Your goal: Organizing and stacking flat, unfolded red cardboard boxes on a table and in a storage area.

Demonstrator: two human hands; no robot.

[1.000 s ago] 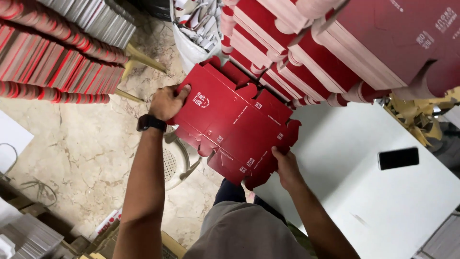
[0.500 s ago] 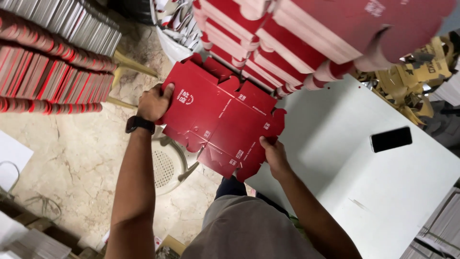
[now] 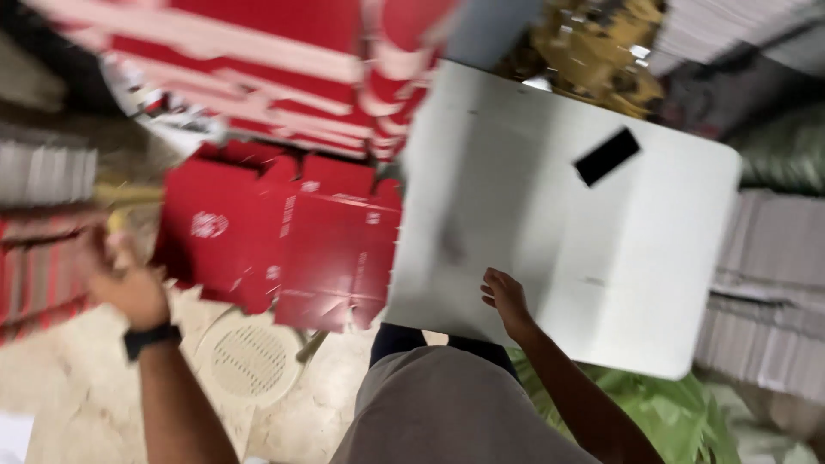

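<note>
Head view swings right and blurs, so the white table [image 3: 550, 249] now fills the middle where half a second ago its edge barely showed. Beside it the flat red carton blank [image 3: 284, 249] hangs off the table's left edge, no longer pinched at both ends. Right hand [image 3: 505, 299] has let go and rests on the tabletop, fingers loose. Left hand [image 3: 129, 283] is at the blank's left side; whether it grips is lost in blur. A black phone [image 3: 607, 156] lies farther up.
</note>
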